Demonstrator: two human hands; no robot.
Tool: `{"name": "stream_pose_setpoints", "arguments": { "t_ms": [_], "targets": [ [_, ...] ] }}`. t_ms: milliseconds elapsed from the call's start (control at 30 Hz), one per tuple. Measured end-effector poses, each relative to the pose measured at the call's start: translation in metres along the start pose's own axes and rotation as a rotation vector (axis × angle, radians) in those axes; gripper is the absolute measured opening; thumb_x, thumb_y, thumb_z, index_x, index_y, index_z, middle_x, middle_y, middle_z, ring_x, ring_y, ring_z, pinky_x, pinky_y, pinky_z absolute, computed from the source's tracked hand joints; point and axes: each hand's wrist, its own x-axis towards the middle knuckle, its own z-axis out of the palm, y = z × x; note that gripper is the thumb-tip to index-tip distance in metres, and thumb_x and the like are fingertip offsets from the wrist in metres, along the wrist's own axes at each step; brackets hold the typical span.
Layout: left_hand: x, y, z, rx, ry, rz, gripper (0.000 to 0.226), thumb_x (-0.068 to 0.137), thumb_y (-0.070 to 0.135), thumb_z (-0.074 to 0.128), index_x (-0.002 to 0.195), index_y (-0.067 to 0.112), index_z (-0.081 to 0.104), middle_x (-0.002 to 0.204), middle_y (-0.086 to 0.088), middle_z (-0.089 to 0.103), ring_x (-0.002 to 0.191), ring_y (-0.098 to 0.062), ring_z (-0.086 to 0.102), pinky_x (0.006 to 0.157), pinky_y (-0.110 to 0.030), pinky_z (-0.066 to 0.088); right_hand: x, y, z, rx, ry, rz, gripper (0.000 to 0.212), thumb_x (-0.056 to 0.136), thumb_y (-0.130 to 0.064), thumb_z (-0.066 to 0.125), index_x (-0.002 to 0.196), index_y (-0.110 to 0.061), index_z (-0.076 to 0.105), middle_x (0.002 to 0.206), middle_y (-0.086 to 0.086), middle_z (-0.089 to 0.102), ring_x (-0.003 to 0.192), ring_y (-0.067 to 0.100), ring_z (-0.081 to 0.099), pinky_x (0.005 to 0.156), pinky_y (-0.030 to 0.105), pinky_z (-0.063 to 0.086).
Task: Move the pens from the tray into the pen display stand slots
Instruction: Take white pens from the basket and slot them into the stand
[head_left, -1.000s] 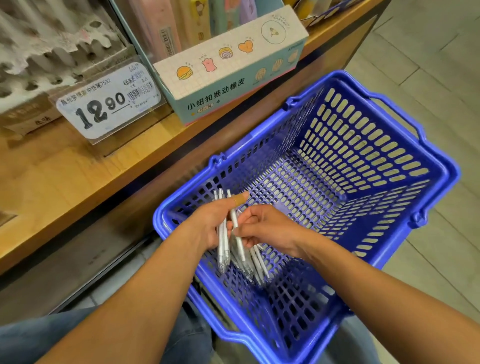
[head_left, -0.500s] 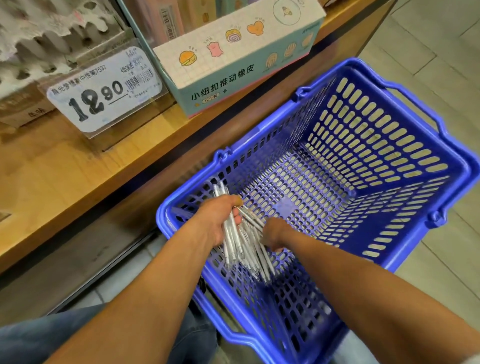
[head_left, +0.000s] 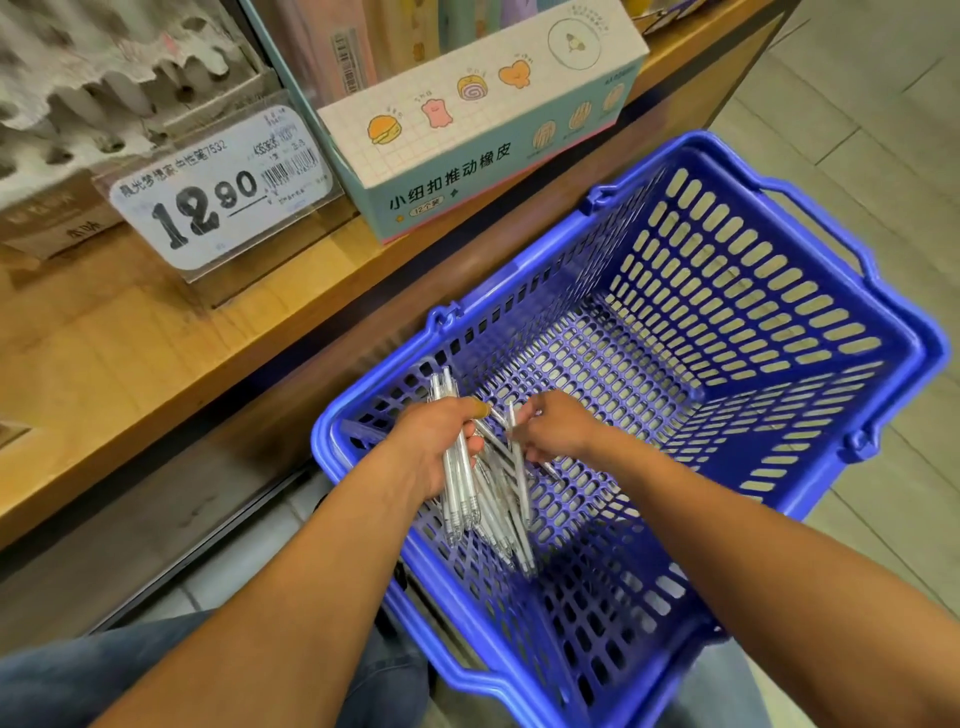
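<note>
Left hand (head_left: 435, 446) curled round bundle of pens (head_left: 460, 499), over basket (head_left: 878, 332) at 7 o'clock; right hand (head_left: 558, 428) pinches single pen (head_left: 518, 467), knuckles up.

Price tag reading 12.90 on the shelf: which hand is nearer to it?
Left. The left hand, gripping a bundle of pens over the basket, sits below and right of the price tag; the right hand is farther right, inside the basket.

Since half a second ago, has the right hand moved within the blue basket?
Yes. The right hand has come up off the basket floor, pinching one pen beside the left hand's bundle.
</note>
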Motion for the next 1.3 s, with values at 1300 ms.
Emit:
{"name": "stream_pose_setpoints", "arguments": {
  "t_ms": [1300],
  "targets": [
    [-0.064,0.0,-0.013,-0.127,-0.061,0.074,0.012,0.088,-0.001,0.056,0.076,0.003,0.058,0.058,-0.008,0.049,0.042,-0.014,0.049,0.045,-0.024,0.048,0.02,0.016,0.004,-0.441,-0.013,0.063,0.025,0.09,-0.011,0.062,0.068,-0.011,0.052,0.065,0.006,0.052,0.056,0.018,0.051,0.052,0.028,0.044]
  ]
}}
